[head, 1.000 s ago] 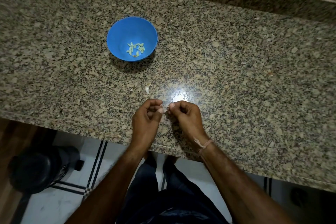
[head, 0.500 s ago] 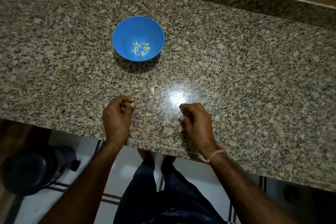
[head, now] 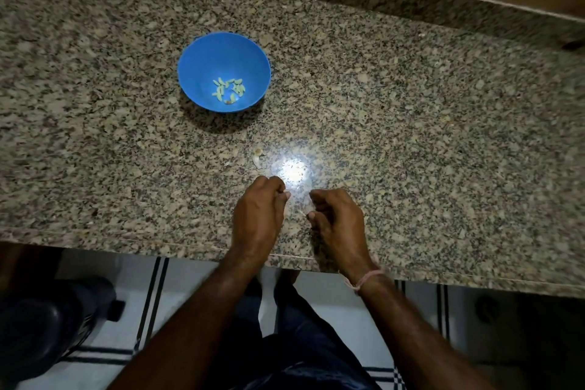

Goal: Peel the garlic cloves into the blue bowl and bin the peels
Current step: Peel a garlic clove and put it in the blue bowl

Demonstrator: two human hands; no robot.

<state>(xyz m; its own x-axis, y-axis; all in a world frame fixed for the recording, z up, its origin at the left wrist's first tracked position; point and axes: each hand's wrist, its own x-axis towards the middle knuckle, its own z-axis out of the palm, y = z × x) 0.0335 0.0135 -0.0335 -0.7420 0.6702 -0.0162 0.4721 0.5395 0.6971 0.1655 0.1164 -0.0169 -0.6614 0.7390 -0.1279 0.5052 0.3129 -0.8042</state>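
— Where is the blue bowl (head: 202,57)?

— It stands on the speckled stone table (head: 411,136), left of the middle and well apart from the hands. A small heap of peeled garlic cloves (head: 229,90) lies at its bottom.

— And the hands?

— Both hover near the table's front edge, close together but not touching. The left hand (head: 258,215) is curled, with its thumb tip pressed to the forefinger; the view does not show whether anything sits between them. The right hand (head: 340,218) is also curled, and it seems to pinch a pale sliver (head: 303,213) at its thumb tip. Whether that is a clove or a peel is too small to tell.

— Anything else on the table?

— Two pale scraps (head: 258,157) lie between the bowl and the hands, just beside a bright glare spot (head: 292,172).

— And off the table?

— A thin thread (head: 364,280) circles the right wrist. A dark round container (head: 47,326) stands on the floor at lower left.
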